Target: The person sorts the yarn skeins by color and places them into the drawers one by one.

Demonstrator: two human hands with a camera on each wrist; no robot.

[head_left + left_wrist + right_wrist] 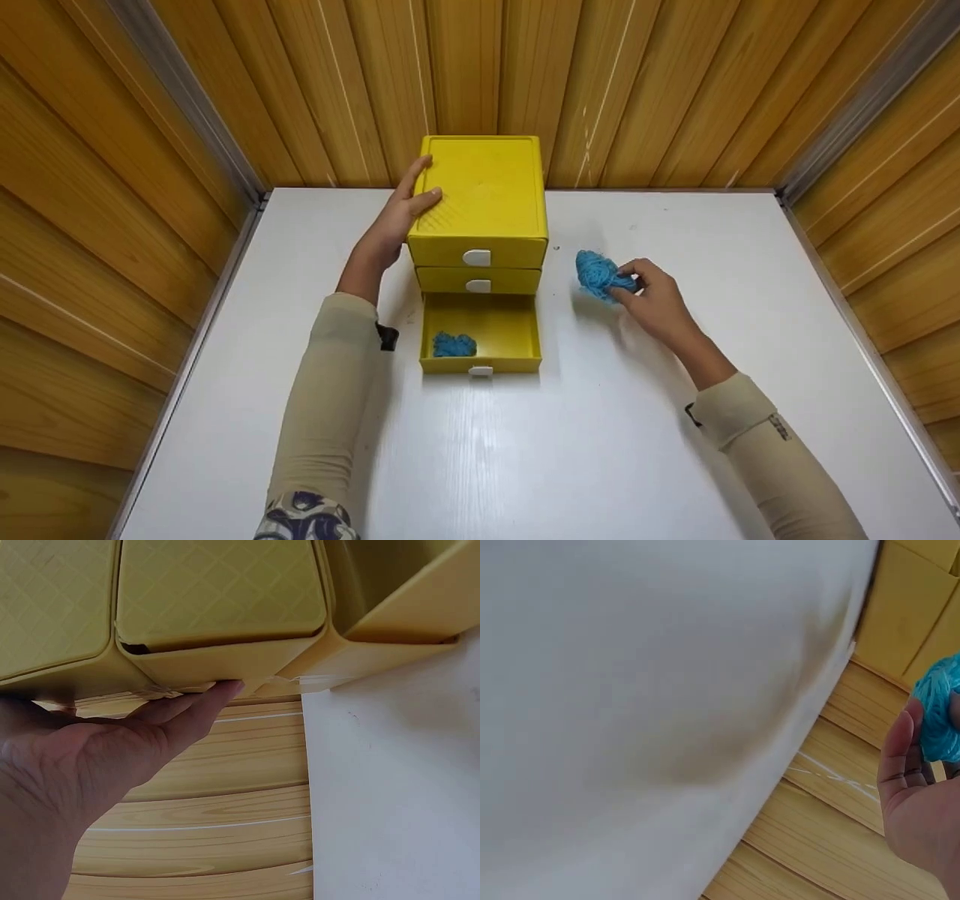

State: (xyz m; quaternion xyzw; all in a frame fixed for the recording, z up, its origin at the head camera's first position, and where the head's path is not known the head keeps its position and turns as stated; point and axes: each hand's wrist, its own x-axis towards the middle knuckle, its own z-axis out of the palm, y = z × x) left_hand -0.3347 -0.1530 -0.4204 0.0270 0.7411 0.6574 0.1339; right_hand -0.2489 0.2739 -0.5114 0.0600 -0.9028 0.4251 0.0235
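Observation:
A yellow drawer unit (484,187) with three stacked drawers stands on the table, and its bottom drawer (510,334) is pulled out. Inside that drawer, at the front left, lies a small clump of blue yarn (455,345). My left hand (391,223) rests against the unit's left side, the thumb on its top edge; in the left wrist view the fingers (191,720) lie fairly straight along the side. To the unit's right, my right hand (658,301) pinches a bundle of blue yarn (597,274) above the table. Only part of this bundle (937,701) shows in the right wrist view.
The white table (480,457) extends around the unit. Wood-patterned panels (660,90) rise behind and at both sides, with grey metal strips at the corners. White tabs (477,258) mark the drawer fronts.

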